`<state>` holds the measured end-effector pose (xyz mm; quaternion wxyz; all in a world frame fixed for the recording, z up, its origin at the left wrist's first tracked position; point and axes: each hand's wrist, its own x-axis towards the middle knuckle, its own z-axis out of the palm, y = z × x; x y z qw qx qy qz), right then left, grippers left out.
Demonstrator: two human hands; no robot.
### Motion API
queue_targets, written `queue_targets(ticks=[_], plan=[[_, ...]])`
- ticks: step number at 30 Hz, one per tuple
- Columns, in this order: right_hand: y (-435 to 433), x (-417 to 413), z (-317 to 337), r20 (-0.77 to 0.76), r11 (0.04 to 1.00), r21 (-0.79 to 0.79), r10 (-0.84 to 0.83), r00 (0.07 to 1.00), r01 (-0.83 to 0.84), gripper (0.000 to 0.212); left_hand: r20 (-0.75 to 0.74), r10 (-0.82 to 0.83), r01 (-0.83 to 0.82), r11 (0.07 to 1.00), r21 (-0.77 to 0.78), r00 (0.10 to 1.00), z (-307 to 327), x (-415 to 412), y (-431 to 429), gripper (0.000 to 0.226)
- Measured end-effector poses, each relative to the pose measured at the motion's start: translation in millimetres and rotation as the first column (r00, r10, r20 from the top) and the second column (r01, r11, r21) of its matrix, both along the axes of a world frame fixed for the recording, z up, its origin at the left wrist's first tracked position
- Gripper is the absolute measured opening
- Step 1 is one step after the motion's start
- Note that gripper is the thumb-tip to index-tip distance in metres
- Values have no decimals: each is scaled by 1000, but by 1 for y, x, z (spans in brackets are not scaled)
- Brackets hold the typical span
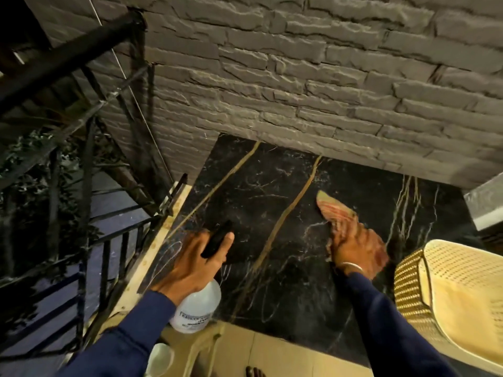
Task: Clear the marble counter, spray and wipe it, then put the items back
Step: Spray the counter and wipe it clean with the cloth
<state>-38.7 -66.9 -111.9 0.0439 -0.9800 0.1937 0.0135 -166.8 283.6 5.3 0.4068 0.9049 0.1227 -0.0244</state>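
A black marble counter [261, 213] with gold and white veins runs up to a grey stone wall. My left hand [190, 265] is closed round the black trigger head of a clear spray bottle [198, 308], held over the counter's left front corner with the nozzle pointing toward the wall. My right hand [356, 248] presses flat on a pink and cream striped cloth [334, 210] that lies on the marble right of centre. The cloth's far end sticks out beyond my fingers. No other items stand on the visible marble.
A cream perforated plastic chair [451, 292] stands close on the right. Black metal railings [89, 240] and stairs drop away on the left. A grey ledge [487, 202] juts in at the right edge. A white cup [160, 357] sits low on the floor by my left arm.
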Motion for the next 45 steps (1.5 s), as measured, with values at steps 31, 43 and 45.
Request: queue_targets(ticks=[31, 43, 45], plan=[[-69, -176, -13, -104, 980, -56, 183, 978, -189, 67, -83, -320, 318, 947, -34, 944, -15, -52, -65, 67], [156, -201, 12, 67, 929, 120, 343, 937, -349, 65, -101, -284, 284, 959, -16, 953, -10, -97, -40, 62], [207, -204, 17, 203, 874, 279, 351, 914, -398, 57, -105, -239, 242, 970, 14, 965, -15, -102, -25, 62]])
